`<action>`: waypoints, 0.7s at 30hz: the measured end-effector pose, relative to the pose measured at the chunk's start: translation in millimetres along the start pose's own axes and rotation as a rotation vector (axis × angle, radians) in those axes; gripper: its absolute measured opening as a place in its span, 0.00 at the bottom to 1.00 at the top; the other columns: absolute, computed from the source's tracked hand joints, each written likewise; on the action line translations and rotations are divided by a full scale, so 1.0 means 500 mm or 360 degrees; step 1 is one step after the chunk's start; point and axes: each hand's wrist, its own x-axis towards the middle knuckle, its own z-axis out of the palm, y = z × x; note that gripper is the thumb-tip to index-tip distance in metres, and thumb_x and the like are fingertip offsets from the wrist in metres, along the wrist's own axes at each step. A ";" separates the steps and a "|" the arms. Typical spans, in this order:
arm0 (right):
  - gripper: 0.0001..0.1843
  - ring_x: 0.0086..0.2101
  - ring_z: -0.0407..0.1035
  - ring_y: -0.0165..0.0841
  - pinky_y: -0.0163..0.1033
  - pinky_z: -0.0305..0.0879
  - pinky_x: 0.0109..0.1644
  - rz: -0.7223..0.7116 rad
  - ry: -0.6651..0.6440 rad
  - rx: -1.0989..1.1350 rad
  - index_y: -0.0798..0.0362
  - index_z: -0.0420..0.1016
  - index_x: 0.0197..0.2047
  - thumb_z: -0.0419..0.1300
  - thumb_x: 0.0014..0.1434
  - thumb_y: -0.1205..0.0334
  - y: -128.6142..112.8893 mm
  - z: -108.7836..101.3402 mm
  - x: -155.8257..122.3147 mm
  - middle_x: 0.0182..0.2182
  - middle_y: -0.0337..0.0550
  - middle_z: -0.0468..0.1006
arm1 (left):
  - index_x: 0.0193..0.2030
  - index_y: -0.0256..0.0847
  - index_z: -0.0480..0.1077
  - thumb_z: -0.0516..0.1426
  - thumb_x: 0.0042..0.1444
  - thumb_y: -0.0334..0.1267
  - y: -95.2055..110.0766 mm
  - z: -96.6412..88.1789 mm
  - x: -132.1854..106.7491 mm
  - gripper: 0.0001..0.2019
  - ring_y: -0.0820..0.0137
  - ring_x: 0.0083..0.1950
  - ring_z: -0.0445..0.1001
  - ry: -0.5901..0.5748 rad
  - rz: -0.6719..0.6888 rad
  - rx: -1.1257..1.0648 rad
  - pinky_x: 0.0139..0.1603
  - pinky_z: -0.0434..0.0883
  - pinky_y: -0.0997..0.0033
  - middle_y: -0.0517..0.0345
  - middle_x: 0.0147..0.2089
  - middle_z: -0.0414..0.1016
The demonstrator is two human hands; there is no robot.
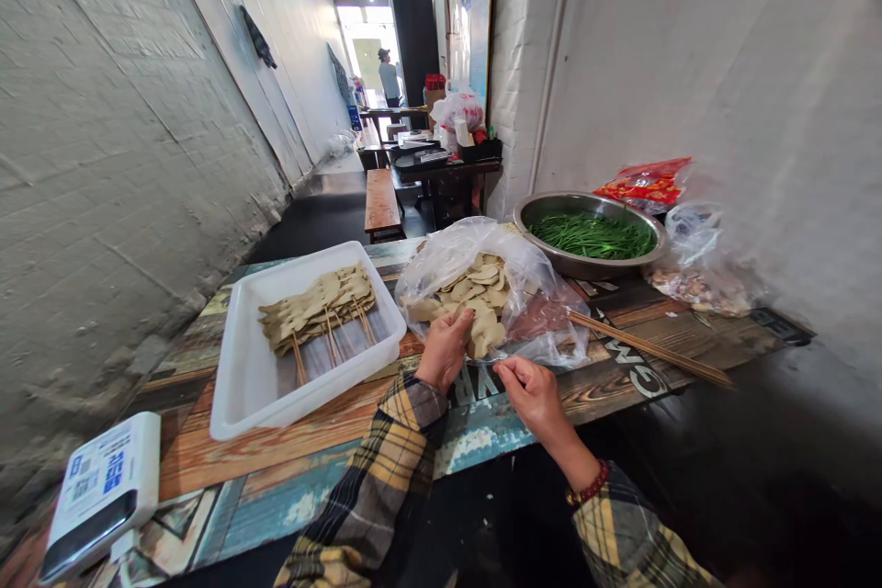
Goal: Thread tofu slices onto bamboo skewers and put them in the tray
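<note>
My left hand (446,347) is closed on thin, flat beige slices (486,334), thumb on top, at the front of an open clear plastic bag (451,253). Inside the bag lies a heap of loose slices (482,280). Just right of the held slices, my right hand (534,393) pinches what looks like the end of a thin bamboo skewer, mostly hidden by the fingers. To the left, a white plastic tray (238,386) contains skewered slices (317,303) in an overlapping pile, their sticks pointing toward me.
A bundle of bare skewers (654,349) lies to the right. Behind it stand a metal basin (593,269) of green chives and a knotted plastic bag (695,248). A white payment box (103,487) sits front left. Farther back are a bench (382,200) and a person (388,78).
</note>
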 end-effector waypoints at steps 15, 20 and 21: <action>0.16 0.25 0.71 0.32 0.33 0.63 0.31 0.0089 0.0034 0.0091 0.53 0.78 0.30 0.53 0.63 0.56 -0.011 -0.001 0.003 0.24 0.42 0.79 | 0.29 0.35 0.71 0.68 0.40 0.48 -0.007 0.004 -0.005 0.18 0.74 0.23 0.71 -0.0108 -0.0023 -0.0029 0.25 0.68 0.75 0.59 0.25 0.73; 0.15 0.20 0.67 0.30 0.32 0.60 0.24 0.0182 0.0092 0.0249 0.54 0.79 0.34 0.54 0.61 0.55 -0.013 -0.002 0.002 0.20 0.39 0.75 | 0.34 0.36 0.73 0.68 0.43 0.48 0.000 -0.015 0.006 0.19 0.70 0.29 0.75 -0.0138 -0.0051 -0.0040 0.29 0.71 0.74 0.55 0.30 0.77; 0.16 0.20 0.66 0.30 0.32 0.59 0.24 0.0207 0.0129 0.0285 0.55 0.79 0.35 0.54 0.61 0.54 -0.011 -0.002 0.001 0.19 0.39 0.74 | 0.35 0.36 0.73 0.67 0.43 0.49 0.003 -0.020 0.009 0.19 0.70 0.30 0.76 -0.0120 -0.0044 -0.0049 0.30 0.71 0.73 0.55 0.30 0.77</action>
